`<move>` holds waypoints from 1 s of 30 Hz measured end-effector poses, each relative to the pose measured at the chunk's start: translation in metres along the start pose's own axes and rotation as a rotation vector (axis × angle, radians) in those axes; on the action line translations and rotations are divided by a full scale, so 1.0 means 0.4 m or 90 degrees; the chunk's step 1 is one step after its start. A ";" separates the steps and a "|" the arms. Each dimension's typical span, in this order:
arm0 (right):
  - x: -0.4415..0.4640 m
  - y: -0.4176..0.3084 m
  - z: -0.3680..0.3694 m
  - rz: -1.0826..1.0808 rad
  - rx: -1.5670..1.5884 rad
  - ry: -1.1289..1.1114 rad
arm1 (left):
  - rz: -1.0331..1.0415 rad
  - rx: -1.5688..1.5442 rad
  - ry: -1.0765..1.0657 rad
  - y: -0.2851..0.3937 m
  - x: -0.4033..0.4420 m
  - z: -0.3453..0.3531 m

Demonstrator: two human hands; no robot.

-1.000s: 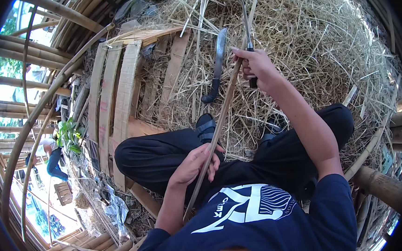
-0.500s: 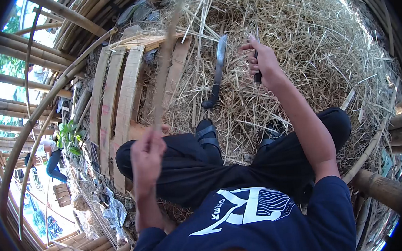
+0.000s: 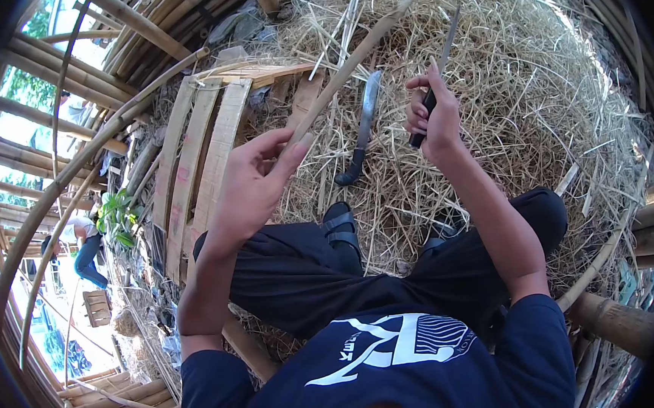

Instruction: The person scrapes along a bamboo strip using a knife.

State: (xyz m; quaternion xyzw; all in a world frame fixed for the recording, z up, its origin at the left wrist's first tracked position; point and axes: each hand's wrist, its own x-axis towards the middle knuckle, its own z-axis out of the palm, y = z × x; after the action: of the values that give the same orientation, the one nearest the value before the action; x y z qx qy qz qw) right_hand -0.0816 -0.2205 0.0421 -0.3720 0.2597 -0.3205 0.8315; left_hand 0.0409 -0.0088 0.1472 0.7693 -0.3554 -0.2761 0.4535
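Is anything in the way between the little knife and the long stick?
Nothing visible stands between the little knife in the right hand and the long stick in the left hand. The machete lies on the straw.

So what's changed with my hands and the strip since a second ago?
Your left hand has moved forward and left from over your lap, bringing the long strip with it. Your right hand has come away from the strip but still grips the knife, its blade now tilted right. The machete still lies on the straw.
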 end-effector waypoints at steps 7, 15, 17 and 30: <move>-0.033 0.010 0.046 -0.045 -0.040 -0.116 | -0.048 -0.047 -0.150 -0.035 0.038 0.042; -0.006 0.022 0.035 -0.033 -0.112 -0.021 | -0.085 0.040 -0.211 -0.035 0.045 0.024; -0.012 0.018 0.034 -0.028 -0.249 0.003 | -0.094 0.026 -0.217 -0.042 0.043 0.014; 0.052 -0.023 0.077 -0.731 -0.820 -0.112 | 0.323 0.882 0.005 0.206 -0.024 -0.195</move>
State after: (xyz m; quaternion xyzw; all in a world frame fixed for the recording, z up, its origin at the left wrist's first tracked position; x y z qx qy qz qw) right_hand -0.0504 -0.2263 0.0634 -0.8673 0.0975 -0.4515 0.1854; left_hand 0.0689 0.0103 0.2560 0.7742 -0.6140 0.1279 -0.0854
